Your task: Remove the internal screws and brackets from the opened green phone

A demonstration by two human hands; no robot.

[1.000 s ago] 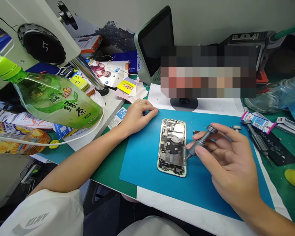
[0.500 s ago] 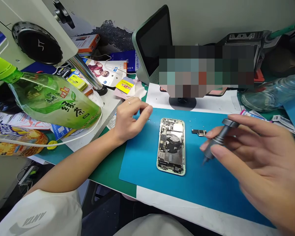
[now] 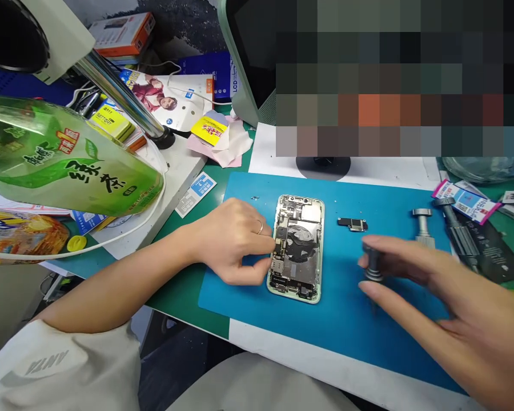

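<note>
An opened smartphone (image 3: 300, 274) lies on the blue mat (image 3: 342, 331), its screen off and its inner boards and a round dark coil showing. At its left edge, my left hand (image 3: 235, 242) rests with thumb and forefinger curled against the frame. Right of the phone, my right hand (image 3: 445, 285) grips a small dark grey screwdriver (image 3: 372, 262) between thumb and fingers, tip down and blurred, apart from the phone. A small black part with a metal plate (image 3: 353, 224) lies on the mat between the phone and that hand.
Two more screwdrivers (image 3: 423, 225) lie at the right, beside a black flat battery (image 3: 497, 251). A green tea bottle (image 3: 81, 171) leans in from the left. A metal post (image 3: 124, 97) stands behind it. Tiny pieces (image 3: 255, 197) lie near the mat's upper left.
My left hand has come down and right to the phone's left edge. My right hand has turned the screwdriver from slanted to upright. The view has shifted, showing the other screwdrivers.
</note>
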